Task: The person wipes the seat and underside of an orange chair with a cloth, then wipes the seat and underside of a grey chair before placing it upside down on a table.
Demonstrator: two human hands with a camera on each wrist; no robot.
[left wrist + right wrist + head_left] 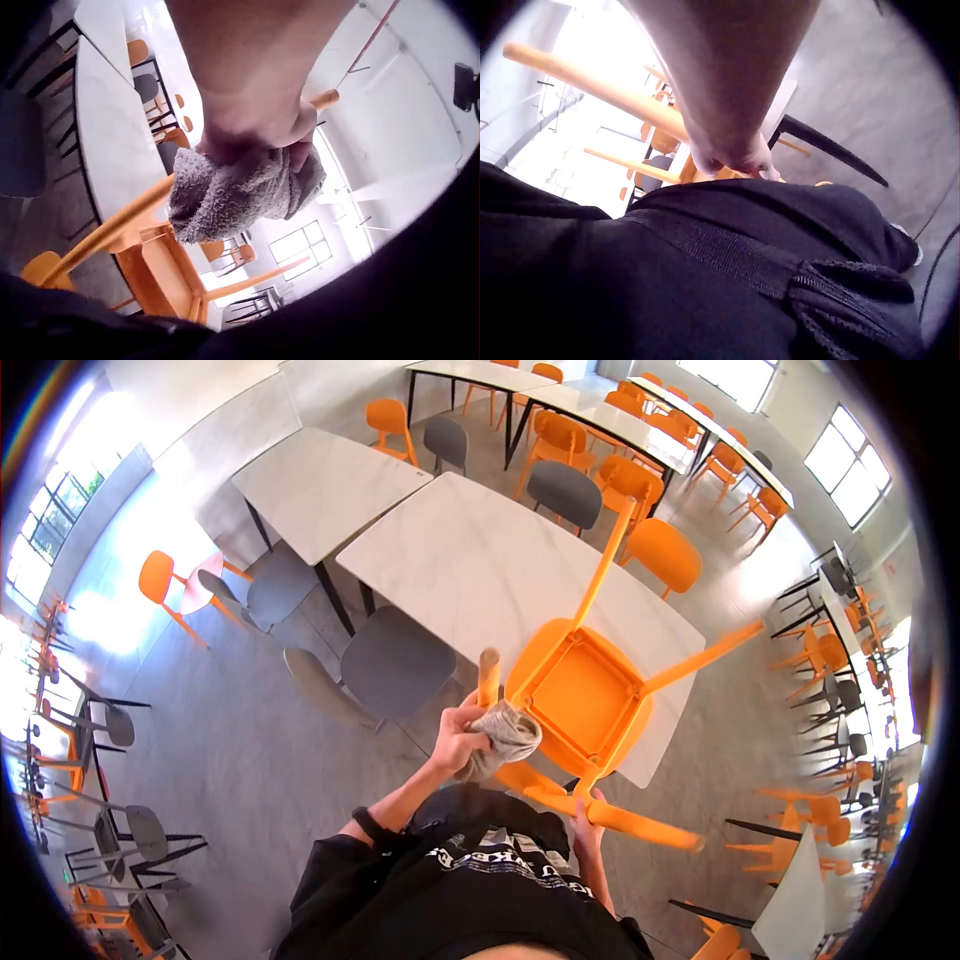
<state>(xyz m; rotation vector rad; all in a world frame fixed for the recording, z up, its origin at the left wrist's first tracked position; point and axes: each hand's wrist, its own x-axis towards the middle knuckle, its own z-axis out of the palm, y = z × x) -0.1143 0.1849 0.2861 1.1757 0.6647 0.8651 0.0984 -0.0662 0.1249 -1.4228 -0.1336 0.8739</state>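
An orange chair (585,700) is upside down with its seat over the near end of a white marbled table (440,550), legs pointing up and outward. My left hand (458,738) grips a grey towel (508,732), bunched around one chair leg (488,672) whose tip sticks out above the hand. The left wrist view shows the towel's fuzzy folds (232,195) under the curled fingers. Close to my body, my right hand (588,822) holds the chair near the base of another leg (650,827). In the right wrist view, that hand (735,161) is partly hidden by black clothing.
Grey chairs (398,660) stand along the table's left side, and an orange chair (665,555) and a dark grey one (565,495) at its far side. A second white table (325,490) adjoins it. More tables and chairs line both sides of the room.
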